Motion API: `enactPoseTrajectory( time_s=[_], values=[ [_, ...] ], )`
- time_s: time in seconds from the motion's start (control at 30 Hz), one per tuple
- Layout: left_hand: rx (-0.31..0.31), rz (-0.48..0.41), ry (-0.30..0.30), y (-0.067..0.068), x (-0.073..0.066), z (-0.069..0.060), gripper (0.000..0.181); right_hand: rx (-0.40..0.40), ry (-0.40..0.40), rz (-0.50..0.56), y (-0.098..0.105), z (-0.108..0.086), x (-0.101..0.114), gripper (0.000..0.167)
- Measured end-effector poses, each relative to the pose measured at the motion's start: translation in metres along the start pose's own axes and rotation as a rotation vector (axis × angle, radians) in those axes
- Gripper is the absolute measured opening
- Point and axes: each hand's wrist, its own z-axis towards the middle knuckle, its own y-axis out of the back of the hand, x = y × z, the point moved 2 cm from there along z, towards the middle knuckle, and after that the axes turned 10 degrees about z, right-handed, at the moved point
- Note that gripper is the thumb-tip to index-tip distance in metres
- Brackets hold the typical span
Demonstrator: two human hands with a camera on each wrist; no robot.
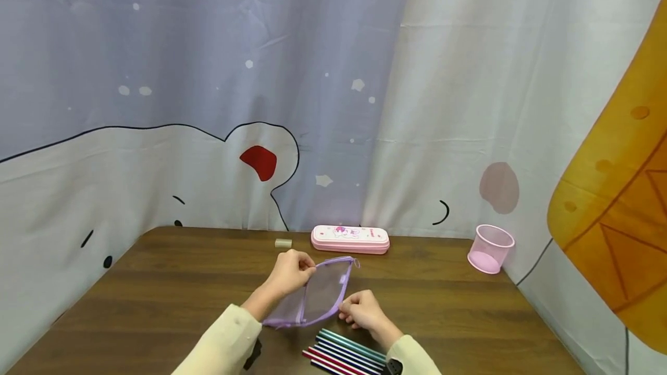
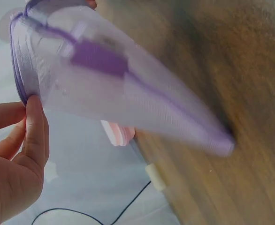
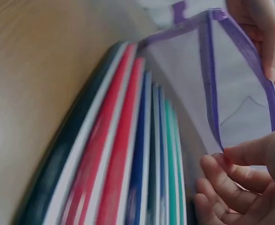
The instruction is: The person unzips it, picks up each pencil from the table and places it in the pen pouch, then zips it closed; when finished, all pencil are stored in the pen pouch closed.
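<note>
A see-through mesh zipper pouch [image 1: 324, 291] with purple edging is held tilted above the table, its mouth spread. My left hand [image 1: 292, 271] pinches the far edge of its rim between thumb and fingers, also plain in the left wrist view. With thumb and forefinger, my right hand [image 1: 363, 312] pinches the near right edge of the rim. Just below the pouch, a row of striped pencils [image 1: 346, 355] in teal, dark blue and red lies side by side on the table, partly under my right wrist. The right wrist view shows the pencils [image 3: 114, 140] close up, slightly blurred.
A pink pencil case [image 1: 350, 240] lies at the table's back edge. Left of it sits a small pale block [image 1: 283, 243], perhaps an eraser. A pink clear cup [image 1: 490, 249] stands at the back right corner. Behind the wooden table [image 1: 172, 294] hangs a printed curtain [image 1: 323, 103].
</note>
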Motion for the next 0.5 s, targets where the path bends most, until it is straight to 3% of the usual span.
enactPoseTrajectory(
  time_s=[0.23, 0.4, 0.5],
  values=[
    [-0.007, -0.044, 0.025, -0.004, 0.003, -0.001, 0.004, 0.186, 0.215, -0.431, 0.02, -0.027, 0.011, 0.008],
    [0.002, -0.076, 0.047, -0.005, 0.006, 0.0, 0.004, 0.314, 0.233, -0.541, 0.041, -0.054, 0.015, 0.006],
    [0.019, -0.118, 0.063, -0.008, 0.007, 0.0, 0.004, 0.328, 0.246, -0.577, 0.049, -0.066, 0.014, 0.004]
  ],
)
